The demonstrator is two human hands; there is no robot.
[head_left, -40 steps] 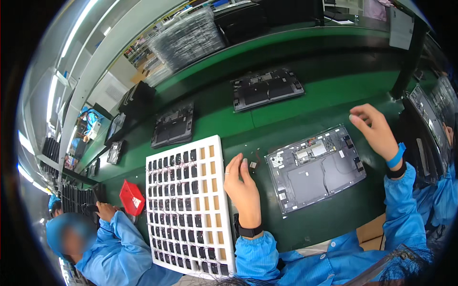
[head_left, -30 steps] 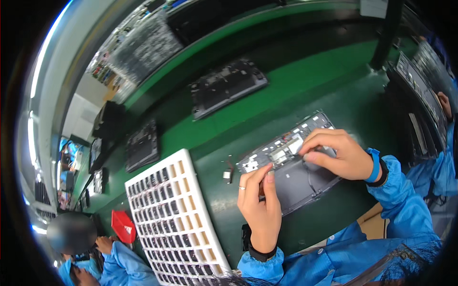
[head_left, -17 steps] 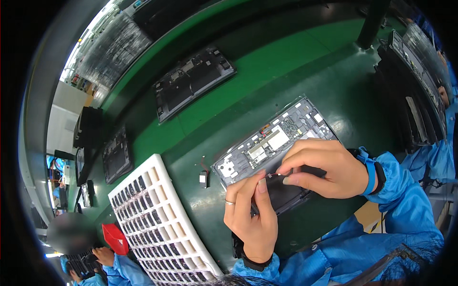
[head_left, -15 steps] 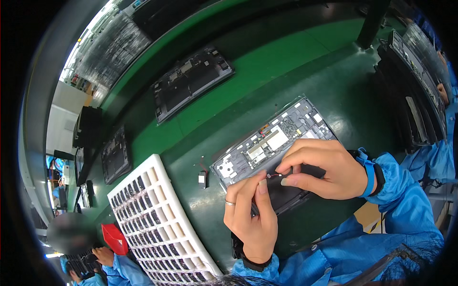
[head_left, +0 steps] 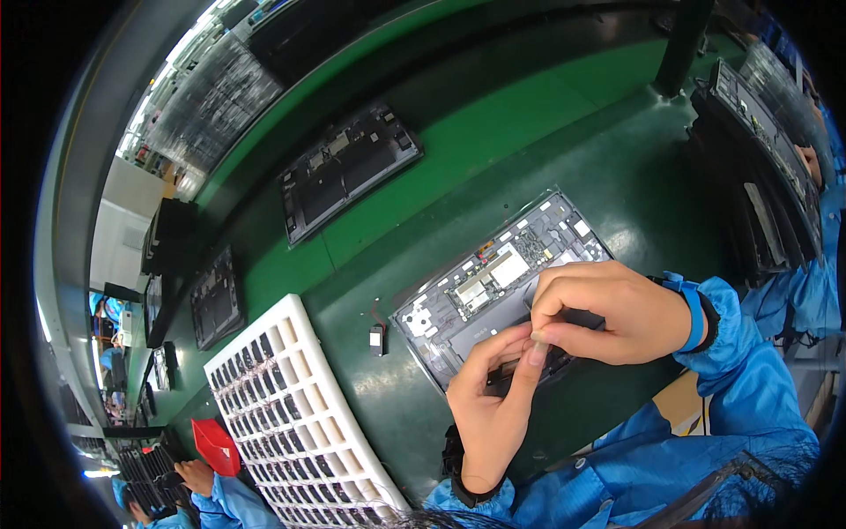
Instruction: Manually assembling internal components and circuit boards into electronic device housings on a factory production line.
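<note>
1. Green tabletop [head_left: 493, 132] in the head view: an opened laptop base [head_left: 502, 282] lies on it in front of the person, its boards and dark lower panel bare.
2. Both hands meet over that lower panel. The right hand [head_left: 617, 309] pinches a small pale piece, too small to name, in a closed grip; the left hand [head_left: 493, 406] presses its fingertips to the same spot, its grip curled shut, on what I cannot tell.
3. By my reading the fitting is under way, not finished: the base stands uncovered.
4. A small loose part [head_left: 377, 338] lies just beside the base, unused; the white compartment tray [head_left: 291, 414] sits near it.
</note>
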